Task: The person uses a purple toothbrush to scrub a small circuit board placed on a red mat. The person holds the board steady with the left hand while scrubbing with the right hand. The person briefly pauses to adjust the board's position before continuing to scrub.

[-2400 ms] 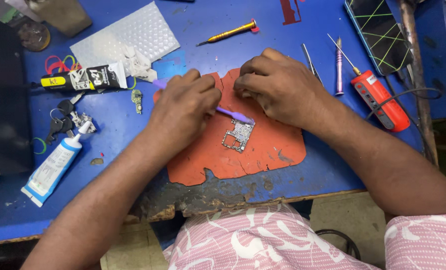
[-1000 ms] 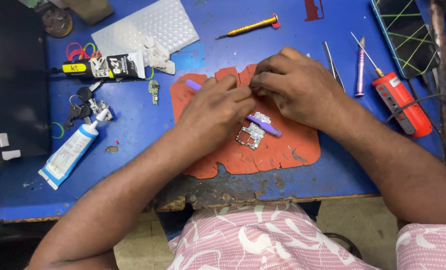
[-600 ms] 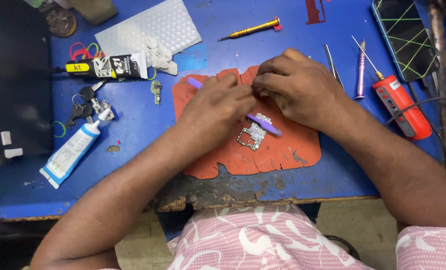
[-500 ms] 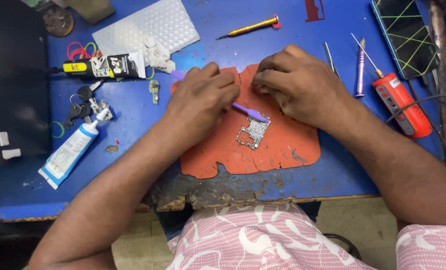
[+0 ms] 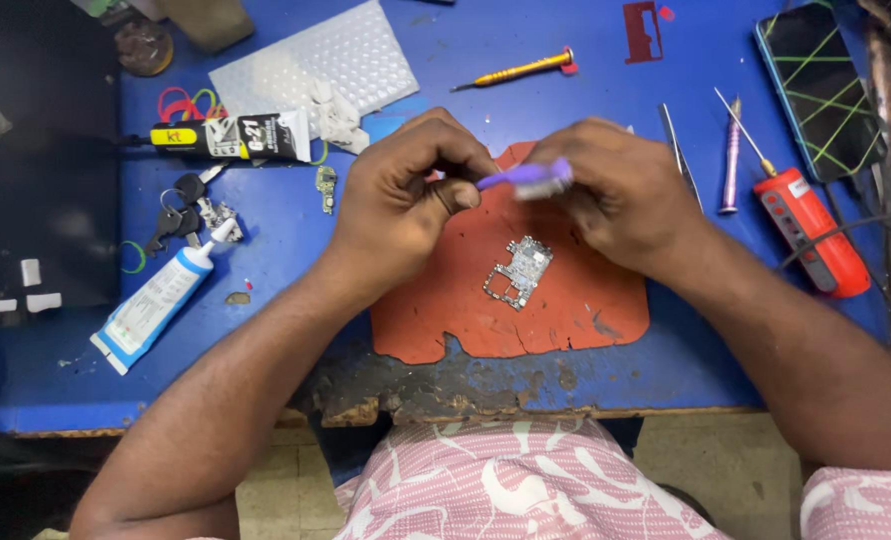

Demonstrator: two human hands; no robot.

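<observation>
left hand (image 5: 406,195) + right hand (image 5: 621,190): grip purple brush (image 5: 521,178) | circuit board (image 5: 519,272) on orange mat (image 5: 566,300)

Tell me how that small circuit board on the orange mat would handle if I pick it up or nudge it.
The circuit board looks thin and flat, so probably light and stiff. Its irregular outline and exposed components suggest it is fragile; edge gripping seems safer. Lying flat on the orange mat, it likely slides little and cannot roll.

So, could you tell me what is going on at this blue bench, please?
A person holds a small purple brush between the left hand and right hand, raised above an orange rubber work mat. A small bare circuit board lies untouched on the mat. A red-handled tool and white glue tube lie aside.
</observation>
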